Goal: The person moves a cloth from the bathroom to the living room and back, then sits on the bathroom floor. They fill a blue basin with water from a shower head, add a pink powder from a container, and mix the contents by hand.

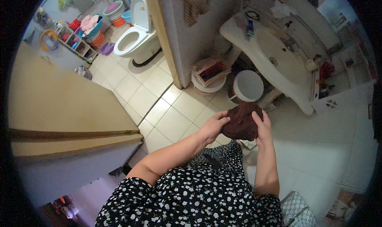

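Observation:
A bunched dark brown cloth (241,122) is held in front of me between both hands. My left hand (215,126) grips its left edge, the thumb lying on top. On the opposite edge, my right hand (263,126) is closed with its thumb pressed over the cloth. A loose end of the cloth points away from me, toward a white round bucket (248,85) below the sink. Whether that end touches the bucket cannot be told. The fingers under the cloth are mostly hidden.
A white washbasin (294,69) juts out at the right. Near the wall, a basket with red contents (211,72) rests on a white tub. Beyond the door frame (166,40) stand a toilet (133,42) and several buckets. A beige door (67,95) is at the left.

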Action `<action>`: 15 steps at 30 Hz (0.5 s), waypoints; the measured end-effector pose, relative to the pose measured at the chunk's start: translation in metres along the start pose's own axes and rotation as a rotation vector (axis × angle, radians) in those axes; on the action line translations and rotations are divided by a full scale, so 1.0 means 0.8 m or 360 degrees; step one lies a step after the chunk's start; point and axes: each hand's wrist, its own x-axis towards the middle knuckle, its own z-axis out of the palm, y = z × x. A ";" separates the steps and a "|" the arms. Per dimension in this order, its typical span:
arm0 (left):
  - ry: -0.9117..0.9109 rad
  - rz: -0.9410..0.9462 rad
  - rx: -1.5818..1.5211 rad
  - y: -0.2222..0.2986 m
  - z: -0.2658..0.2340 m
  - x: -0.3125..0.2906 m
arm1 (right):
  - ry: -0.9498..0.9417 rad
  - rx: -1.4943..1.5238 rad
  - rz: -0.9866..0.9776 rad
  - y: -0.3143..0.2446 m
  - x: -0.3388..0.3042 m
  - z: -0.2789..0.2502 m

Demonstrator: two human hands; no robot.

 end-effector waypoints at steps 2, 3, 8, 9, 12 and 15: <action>0.0054 -0.0009 0.0000 0.013 -0.003 -0.021 | 0.0009 -0.0110 -0.0011 0.018 0.010 0.002; 0.0055 0.0015 -0.0035 0.011 -0.014 -0.024 | -0.0013 -0.0025 -0.0038 0.014 0.000 0.023; 0.0242 0.0115 -0.0054 0.005 -0.048 -0.045 | -0.0307 -0.0062 -0.0076 0.019 -0.008 0.068; 0.0277 0.0136 -0.0058 0.005 -0.053 -0.051 | -0.0333 -0.0061 -0.0026 0.013 -0.016 0.082; 0.0335 0.0206 -0.0150 0.004 -0.072 -0.065 | -0.0432 -0.0035 0.0027 0.019 -0.019 0.112; 0.0426 0.0239 -0.0185 0.008 -0.089 -0.080 | -0.0551 -0.0036 0.0078 0.026 -0.016 0.137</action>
